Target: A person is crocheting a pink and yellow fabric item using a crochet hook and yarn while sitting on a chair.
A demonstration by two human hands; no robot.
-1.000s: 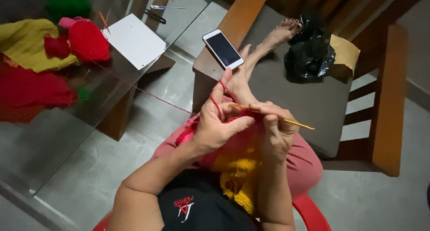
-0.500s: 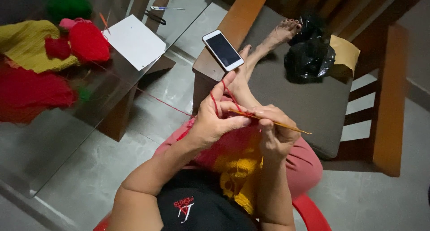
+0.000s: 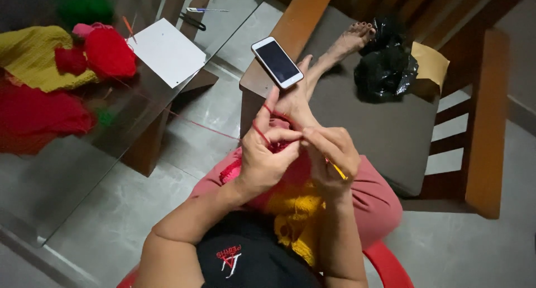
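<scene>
Clamped on the crochet hook (image 3: pixel 336 169), the right hand (image 3: pixel 330 157) slants it down-right, meeting the left hand (image 3: pixel 268 159), which pinches the red yarn (image 3: pixel 258 130) and the work.

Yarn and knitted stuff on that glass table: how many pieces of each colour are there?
Red: 3, a round ball, a small piece and a large flat piece
Yellow: 1, a knitted piece
Green: 2, a ball and a small bit
Pink: 1, a piece, mostly hidden
Total: 7
</scene>
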